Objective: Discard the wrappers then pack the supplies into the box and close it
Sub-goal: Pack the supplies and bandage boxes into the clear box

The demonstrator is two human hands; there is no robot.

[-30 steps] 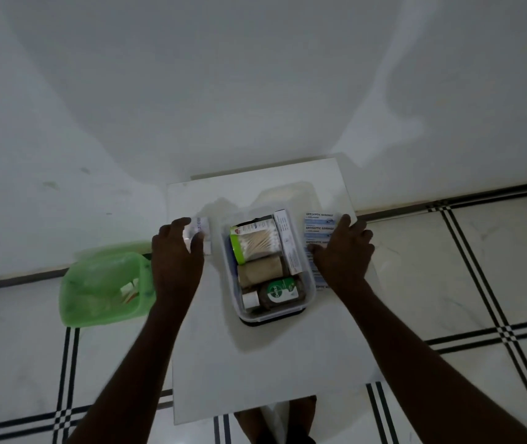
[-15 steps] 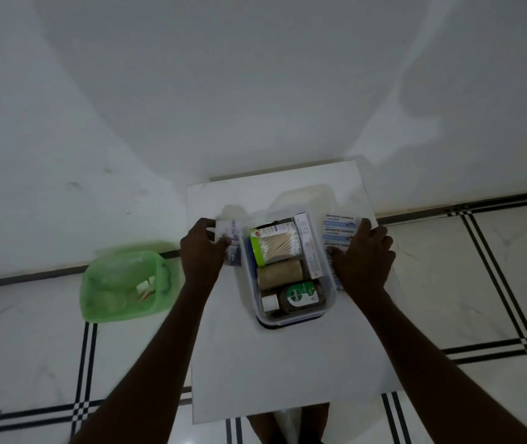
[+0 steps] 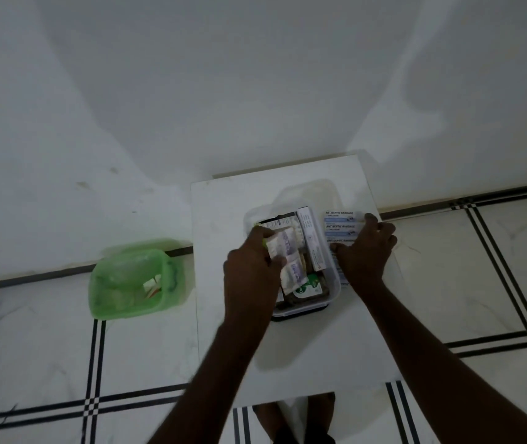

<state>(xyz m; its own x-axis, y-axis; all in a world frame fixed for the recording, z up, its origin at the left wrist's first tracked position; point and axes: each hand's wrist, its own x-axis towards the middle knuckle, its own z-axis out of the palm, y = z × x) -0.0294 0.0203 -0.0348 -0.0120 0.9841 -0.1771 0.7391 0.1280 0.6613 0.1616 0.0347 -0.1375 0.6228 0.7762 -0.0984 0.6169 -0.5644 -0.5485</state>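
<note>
A clear plastic box (image 3: 335,288) stands on a small white table (image 3: 304,347). Inside lie a white carton (image 3: 312,238), a green-labelled bottle (image 3: 308,288) and other supplies, partly hidden. My left hand (image 3: 251,270) is over the box, shut on a strip of small white packets (image 3: 289,254) that hangs above the contents. Right of the box lie antiseptic bandage strips (image 3: 340,224), and my right hand (image 3: 366,251) rests on them with fingers curled at their edges.
A green bin (image 3: 134,278) with wrappers inside sits on the tiled floor left of the table. A white wall rises behind the table. My feet (image 3: 297,418) show below the table's near edge.
My left hand has carried the strip of white packets from the table left of the box to above the box's contents. My right hand stays on the bandage strips.
</note>
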